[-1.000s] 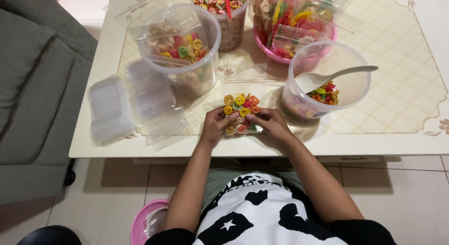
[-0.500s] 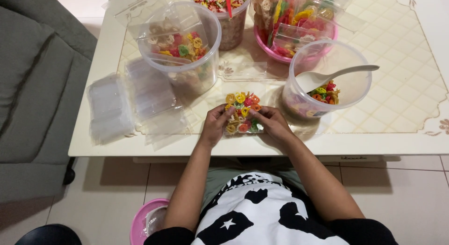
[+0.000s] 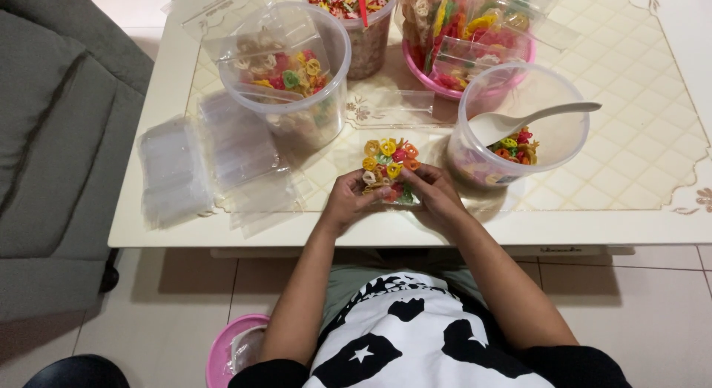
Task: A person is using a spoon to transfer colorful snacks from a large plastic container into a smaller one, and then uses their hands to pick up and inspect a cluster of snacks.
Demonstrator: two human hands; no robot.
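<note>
Clear packet of coloured crackers [image 3: 389, 169] at near edge; filled packets in pink bowl [image 3: 475, 40]; empty clear bags [image 3: 174, 169] stacked left.

Two hands at the table's near edge: left hand [image 3: 345, 201] and right hand [image 3: 434, 195], with one small clear bag of coloured crackers [image 3: 389, 166] between them. Clear tubs: three, namely one beyond the left hand [image 3: 285, 69], one beyond the right hand [image 3: 519, 125], and one farther back [image 3: 352, 17]. Pink bowls: two, one far beyond the right hand [image 3: 463, 69], one on the floor near the left elbow [image 3: 226, 351]. White spoon: one [image 3: 530, 120]. Stacks of empty bags left of the left hand: two [image 3: 174, 169].
</note>
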